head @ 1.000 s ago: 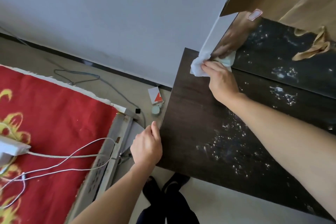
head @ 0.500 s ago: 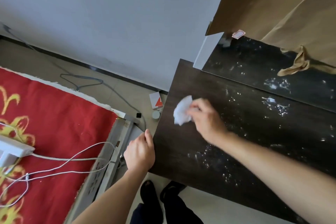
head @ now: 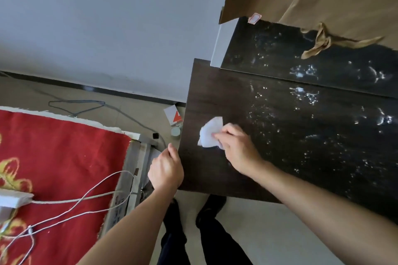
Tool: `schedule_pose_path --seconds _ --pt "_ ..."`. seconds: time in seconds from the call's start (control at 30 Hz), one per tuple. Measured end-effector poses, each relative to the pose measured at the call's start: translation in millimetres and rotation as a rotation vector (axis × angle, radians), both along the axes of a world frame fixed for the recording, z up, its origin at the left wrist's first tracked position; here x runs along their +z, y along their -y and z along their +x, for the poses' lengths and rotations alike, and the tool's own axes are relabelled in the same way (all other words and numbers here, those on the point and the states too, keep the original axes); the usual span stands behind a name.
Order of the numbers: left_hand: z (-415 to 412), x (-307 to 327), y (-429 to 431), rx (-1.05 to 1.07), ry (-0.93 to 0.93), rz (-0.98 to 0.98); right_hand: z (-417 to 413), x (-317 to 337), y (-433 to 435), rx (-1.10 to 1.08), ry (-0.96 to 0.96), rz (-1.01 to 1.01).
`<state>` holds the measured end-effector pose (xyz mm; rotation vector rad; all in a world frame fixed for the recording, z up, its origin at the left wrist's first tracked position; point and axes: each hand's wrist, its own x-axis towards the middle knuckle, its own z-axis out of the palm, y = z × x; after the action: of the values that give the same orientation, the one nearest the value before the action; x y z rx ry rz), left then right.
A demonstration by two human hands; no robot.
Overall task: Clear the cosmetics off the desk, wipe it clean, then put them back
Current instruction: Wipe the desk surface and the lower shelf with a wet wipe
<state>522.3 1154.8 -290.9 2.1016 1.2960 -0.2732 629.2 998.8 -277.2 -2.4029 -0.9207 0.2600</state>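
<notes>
Mid-wipe on the dark wooden desk (head: 215,174), with no cosmetics on its top, so judged to be the cleaning step with the putting-back not yet begun. Right hand (head: 239,148) closed around a crumpled white tissue (head: 210,133), fingers bunched on its rear edge and pressing it flat near the desk's left edge, presumably so the wad stays together and drags the dust along. Left hand (head: 167,170) loosely curled, thumb up, resting against the desk's left front corner, apparently holding nothing, probably bracing the body while leaning over. White specks and smears (head: 305,94) spread over the desk to the right of the tissue, a sign that most of the top remains to be wiped. A small white jar (head: 175,131) and a white-and-red carton (head: 173,115) on the floor just left of the desk, likely set there out of the way.
</notes>
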Motion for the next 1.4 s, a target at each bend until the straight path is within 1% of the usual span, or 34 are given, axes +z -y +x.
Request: schedule_pose_path --seconds 0.07,0.1,0.17,0.23,0.3,0.33,0.37,0.43,0.47,0.53,0.57,0.6,0.67,0.77,0.83,0.9,1.0,1.07,1.13,1.2,1.27,1.33,1.4 --pt "-1 -3 -1 -0.024 0.011 0.004 23 -3 -16 -0.152 0.044 -0.014" --pt "-2 -4 -2 -0.040 0.012 0.004 19 -3 -19 -0.189 0.058 -0.014" --pt "-2 -5 -2 -0.060 0.012 0.000 -19 -9 -9 -0.162 0.082 -0.004" --pt "-3 -3 -3 -0.058 0.016 -0.013 -78 -6 14 -0.121 0.039 0.009" --pt "-4 0 -2 -0.063 0.021 -0.026 -125 -6 41 -0.143 -0.075 0.006" --pt "-5 1 -2 -0.075 0.021 -0.030 -142 -1 49 -0.114 -0.093 -0.014" --pt "-6 1 -3 -0.088 0.020 -0.031 -150 7 50 -0.040 -0.090 -0.066" --pt "-6 -1 -4 -0.100 0.019 -0.031 -143 14 46 -0.036 -0.106 -0.032" --pt "-6 -2 -4 -0.100 0.012 -0.033 -129 17 38 -0.078 -0.112 -0.008" --pt "-4 -3 -6 -0.111 -0.013 -0.037 -91 14 19 -0.241 -0.027 0.026" --pt "-3 -3 -7 -0.122 -0.024 -0.043 -77 9 11 -0.300 -0.009 -0.016" --pt "-3 -4 -8 -0.133 -0.026 -0.049 -70 7 5 -0.313 -0.012 -0.075" --pt "-1 -5 -11 -0.156 0.007 -0.038 -88 3 7 -0.205 -0.010 -0.185" --pt "8 -1 -12 -0.159 0.091 0.008 -148 6 42 0.012 -0.117 -0.238" --pt "25 4 -4 -0.201 0.165 0.043 -158 17 68 0.059 -0.173 -0.257" --pt "43 8 11 -0.263 0.198 0.078 -125 29 78 -0.029 -0.108 -0.221" --pt "56 9 35 -0.265 0.113 0.135 -29 50 72 -0.200 0.046 -0.091" --pt "54 5 43 -0.282 0.074 0.218 45 58 61 -0.259 0.180 -0.105" --pt "54 0 46 -0.286 0.068 0.279 108 56 43 -0.277 0.274 -0.180" --pt "57 -3 47 -0.271 0.065 0.312 148 45 18 -0.220 0.359 -0.217" --pt "59 -5 48 -0.269 0.054 0.344 162 26 -5 -0.104 0.425 -0.250" --pt "63 -5 48 -0.268 0.046 0.365 159 5 -9 0.022 0.424 -0.277" --pt "65 -4 47 -0.259 0.031 0.364 160 -8 9 0.035 0.397 -0.253"
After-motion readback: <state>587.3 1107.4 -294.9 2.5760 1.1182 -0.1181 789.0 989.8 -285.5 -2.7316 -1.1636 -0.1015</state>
